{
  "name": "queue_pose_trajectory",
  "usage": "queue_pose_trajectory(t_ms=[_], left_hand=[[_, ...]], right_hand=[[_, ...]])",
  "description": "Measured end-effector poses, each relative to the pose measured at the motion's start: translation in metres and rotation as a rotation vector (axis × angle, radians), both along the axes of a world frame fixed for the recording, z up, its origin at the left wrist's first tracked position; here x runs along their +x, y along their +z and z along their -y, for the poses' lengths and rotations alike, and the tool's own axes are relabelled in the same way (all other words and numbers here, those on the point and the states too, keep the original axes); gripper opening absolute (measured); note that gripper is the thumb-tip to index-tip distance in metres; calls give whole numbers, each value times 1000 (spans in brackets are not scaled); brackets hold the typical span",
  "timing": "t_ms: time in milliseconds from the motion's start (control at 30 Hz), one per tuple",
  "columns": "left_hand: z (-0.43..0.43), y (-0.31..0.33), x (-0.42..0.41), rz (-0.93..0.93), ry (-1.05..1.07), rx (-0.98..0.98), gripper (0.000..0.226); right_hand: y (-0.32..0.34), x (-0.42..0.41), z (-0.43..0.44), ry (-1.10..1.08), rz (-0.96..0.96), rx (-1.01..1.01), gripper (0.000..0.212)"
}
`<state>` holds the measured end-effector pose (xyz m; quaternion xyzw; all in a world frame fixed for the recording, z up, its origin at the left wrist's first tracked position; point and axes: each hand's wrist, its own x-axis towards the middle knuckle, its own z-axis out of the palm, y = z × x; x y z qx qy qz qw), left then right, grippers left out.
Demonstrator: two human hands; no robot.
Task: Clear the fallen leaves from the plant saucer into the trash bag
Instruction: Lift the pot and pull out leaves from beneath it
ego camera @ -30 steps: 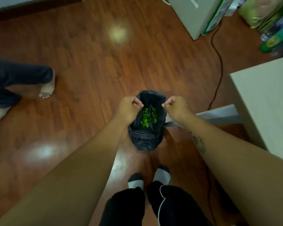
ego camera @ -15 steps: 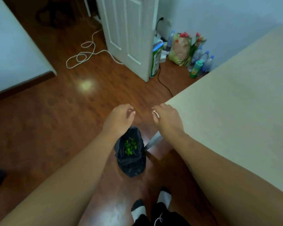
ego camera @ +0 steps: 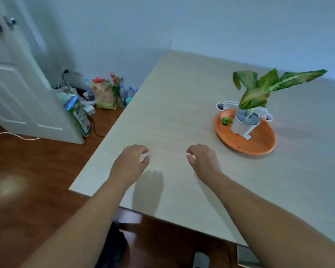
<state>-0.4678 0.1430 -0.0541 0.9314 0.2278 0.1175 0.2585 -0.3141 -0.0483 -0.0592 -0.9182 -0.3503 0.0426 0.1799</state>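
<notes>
trash bag [ego camera: 112, 246]: black, on the floor under the near table edge, partly hidden by the left forearm. left hand [ego camera: 131, 164] and right hand [ego camera: 203, 161]: above the table [ego camera: 172, 117], fingers loosely curled, holding nothing. orange saucer [ego camera: 259, 140]: farther right on the table, carrying a white potted plant [ego camera: 246, 120] and green leaf scraps [ego camera: 226, 120] beside the pot.

Two hands [ego camera: 167, 161], one saucer [ego camera: 259, 146], one plant [ego camera: 259, 88], one table [ego camera: 182, 93].

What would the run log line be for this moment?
left hand: empty | right hand: empty | orange saucer: leaf bits remain
</notes>
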Motion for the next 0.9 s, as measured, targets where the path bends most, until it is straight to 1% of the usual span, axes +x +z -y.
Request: queue_pose_trajectory(t_ms=[167, 267, 367, 500, 600, 767, 833, 900], left_hand=[[57, 1, 94, 14, -123, -39, 23], [92, -3, 146, 2, -159, -78, 20], [118, -11, 191, -13, -165, -130, 18], [147, -26, 241, -61, -136, -175, 19], [159, -36, 269, -57, -124, -160, 16], [169, -50, 302, -75, -121, -133, 14], [171, -55, 311, -80, -123, -119, 15], [172, -59, 321, -85, -120, -99, 17]], right_hand=[[-2, 79, 84, -204, -23, 48, 16], [-11, 126, 127, -312, -94, 69, 14], [-20, 162, 156, -371, -156, 129, 18], [-34, 205, 167, -326, -177, 77, 16], [-43, 224, 161, -240, -218, -38, 17], [-59, 242, 150, -144, -256, -122, 20], [-64, 248, 147, -128, -281, -146, 18], [-67, 254, 145, -118, -296, -149, 11]])
